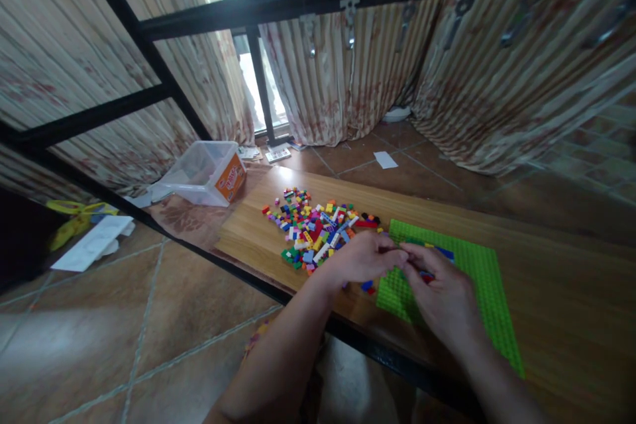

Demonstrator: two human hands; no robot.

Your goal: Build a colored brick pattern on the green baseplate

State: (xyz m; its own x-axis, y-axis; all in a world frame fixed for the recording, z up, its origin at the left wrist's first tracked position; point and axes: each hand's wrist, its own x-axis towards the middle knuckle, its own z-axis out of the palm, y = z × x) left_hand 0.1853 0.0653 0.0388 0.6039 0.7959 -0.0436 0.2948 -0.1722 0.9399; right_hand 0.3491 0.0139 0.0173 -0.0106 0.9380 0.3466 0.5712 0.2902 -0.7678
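Over the near left part of a green baseplate (481, 271), my two hands meet at the fingertips. My left hand (365, 257) is closed in a pinch, and whatever it holds is hidden by the fingers. Facing it, my right hand (442, 285) is closed too, its thumb and fingers pressed together near the left fingertips. Red and blue bricks (426, 275) show partly beneath the right hand. A blue brick (444, 252) sits on the baseplate behind it. To the left of the hands spreads a pile of loose coloured toy bricks (318, 228).
A wooden board (248, 232) carries the bricks and baseplate. A clear plastic box (203, 175) with an orange label stands beyond its left end. Black metal bars (199, 18) cross above and along the near side. Curtains (338, 93) hang behind, and white paper (385, 159) lies on the tiled floor.
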